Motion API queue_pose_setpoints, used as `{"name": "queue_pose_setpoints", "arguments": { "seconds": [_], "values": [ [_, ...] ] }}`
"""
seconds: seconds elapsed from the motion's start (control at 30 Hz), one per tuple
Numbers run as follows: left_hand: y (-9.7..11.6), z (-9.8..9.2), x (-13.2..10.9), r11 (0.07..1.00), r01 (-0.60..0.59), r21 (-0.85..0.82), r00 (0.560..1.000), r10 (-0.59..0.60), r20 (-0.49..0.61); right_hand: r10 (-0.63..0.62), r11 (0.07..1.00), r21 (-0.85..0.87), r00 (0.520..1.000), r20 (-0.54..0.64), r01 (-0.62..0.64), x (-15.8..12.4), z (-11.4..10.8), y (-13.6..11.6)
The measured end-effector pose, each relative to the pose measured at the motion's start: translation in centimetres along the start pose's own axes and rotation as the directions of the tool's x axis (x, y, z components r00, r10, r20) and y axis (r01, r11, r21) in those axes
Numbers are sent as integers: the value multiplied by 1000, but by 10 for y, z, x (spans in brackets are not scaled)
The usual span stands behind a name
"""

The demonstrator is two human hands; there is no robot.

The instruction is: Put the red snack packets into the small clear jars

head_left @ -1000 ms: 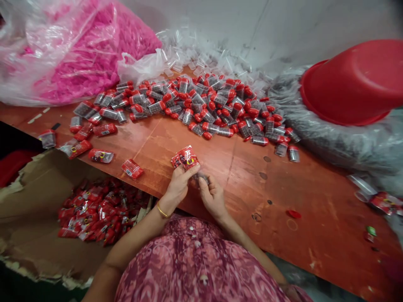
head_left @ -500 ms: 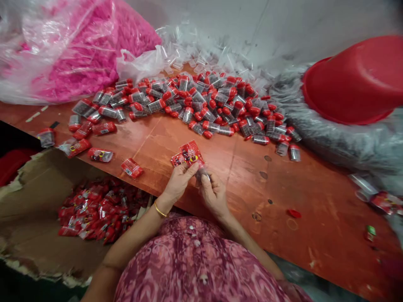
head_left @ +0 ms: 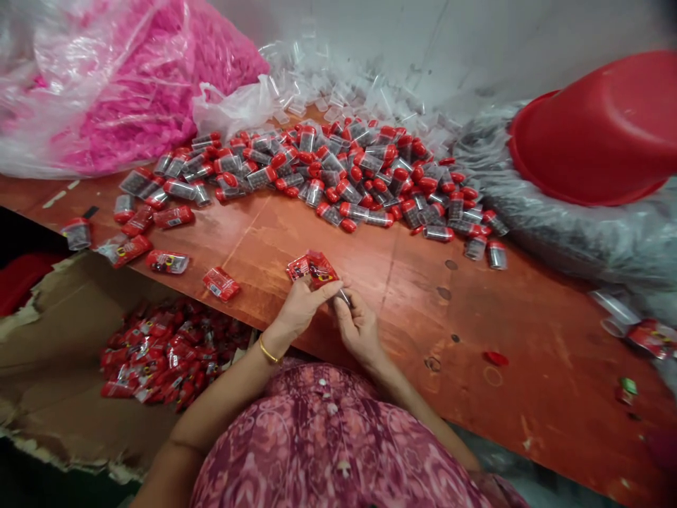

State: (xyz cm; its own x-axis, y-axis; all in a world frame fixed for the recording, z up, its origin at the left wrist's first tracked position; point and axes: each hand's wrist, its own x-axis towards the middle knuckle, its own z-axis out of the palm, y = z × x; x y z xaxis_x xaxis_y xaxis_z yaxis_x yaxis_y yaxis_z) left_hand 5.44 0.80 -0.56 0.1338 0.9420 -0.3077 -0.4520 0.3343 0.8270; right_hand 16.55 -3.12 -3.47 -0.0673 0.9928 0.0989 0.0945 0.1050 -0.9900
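My left hand [head_left: 302, 307] pinches red printed plastic sleeves [head_left: 322, 268] that fan out past its fingertips. Against their near right end, my right hand [head_left: 358, 324] grips a small clear container with dark contents [head_left: 343, 296], mostly hidden by the fingers. Whether the container sits inside a sleeve I cannot tell. Both hands meet just above the table's front edge. Beyond them lies a heap of clear containers with red caps [head_left: 364, 169], filled with dark bits. Several red-wrapped containers lie to the left, one of them [head_left: 222, 283] close to my left hand.
A cardboard box [head_left: 63, 339] below the table's left side holds many red-wrapped pieces [head_left: 163, 360]. A bag of pink pieces [head_left: 137, 92] stands back left. Clear empty tubes [head_left: 317, 77] lie behind the heap. At right, a red bucket [head_left: 592, 134] rests on a plastic bag [head_left: 571, 240].
The front red sleeve has tilted down and rightward, nearer the right fingers. My left thumb has shifted right, over the container's end. The rest of the table looks the same.
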Motion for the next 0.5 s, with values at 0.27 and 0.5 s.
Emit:
{"name": "queue_pose_setpoints", "arguments": {
  "seconds": [0.27,0.5],
  "values": [
    [-1,7,-3,987,-52,152,998,46,43,179,917,358,984,20,-174,3,6,0],
    [-20,10,-12,992,-103,73,994,100,39,188,925,352,977,-103,-141,2,11,0]
  ]
}}
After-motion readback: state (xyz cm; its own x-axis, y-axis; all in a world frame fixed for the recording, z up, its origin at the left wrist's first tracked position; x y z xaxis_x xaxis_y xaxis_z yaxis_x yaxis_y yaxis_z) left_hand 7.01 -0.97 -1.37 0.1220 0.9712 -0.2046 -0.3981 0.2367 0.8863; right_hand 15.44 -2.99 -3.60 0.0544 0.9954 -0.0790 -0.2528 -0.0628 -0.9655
